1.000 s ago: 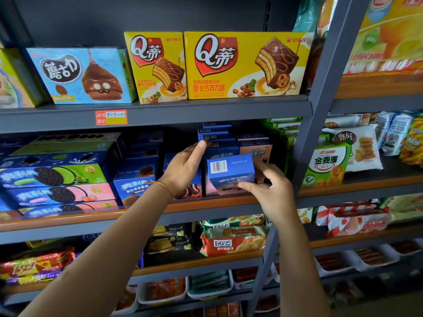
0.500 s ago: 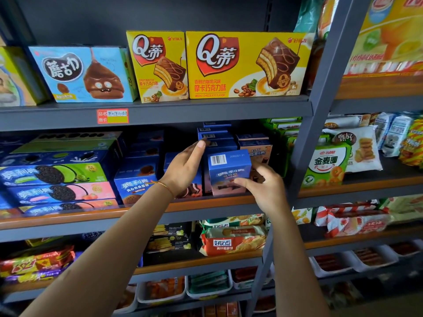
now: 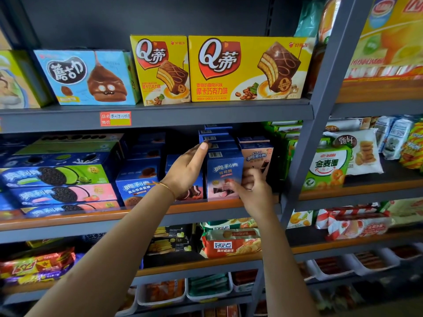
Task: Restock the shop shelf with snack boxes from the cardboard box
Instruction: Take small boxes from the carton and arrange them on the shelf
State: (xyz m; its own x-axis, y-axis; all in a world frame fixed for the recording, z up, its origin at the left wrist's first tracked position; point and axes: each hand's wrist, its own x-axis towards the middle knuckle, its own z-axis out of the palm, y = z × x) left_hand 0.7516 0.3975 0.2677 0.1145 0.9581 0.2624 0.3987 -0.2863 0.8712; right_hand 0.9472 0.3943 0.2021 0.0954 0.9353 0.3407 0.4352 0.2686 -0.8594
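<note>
A small blue snack box (image 3: 224, 172) stands upright at the front of the middle shelf (image 3: 146, 212), before a row of like blue boxes (image 3: 216, 139). My right hand (image 3: 256, 193) pinches its lower right corner, thumb on the front face and curled fingers round the right side. My left hand (image 3: 185, 173) lies flat against the box's left side with straight fingers, the fingertips reaching the boxes behind. The cardboard box is out of view.
A brown snack box (image 3: 258, 156) stands right of the blue one, green packs (image 3: 329, 168) beyond the grey upright post (image 3: 320, 110). Blue cookie boxes (image 3: 57, 177) fill the shelf's left. Yellow cake boxes (image 3: 247, 69) sit on the shelf above. Biscuit packs (image 3: 231, 244) lie below.
The blue box has turned from lying tilted in my right hand to standing upright on the shelf, front face outward. My right hand dropped to its lower right corner. My left hand barely moved.
</note>
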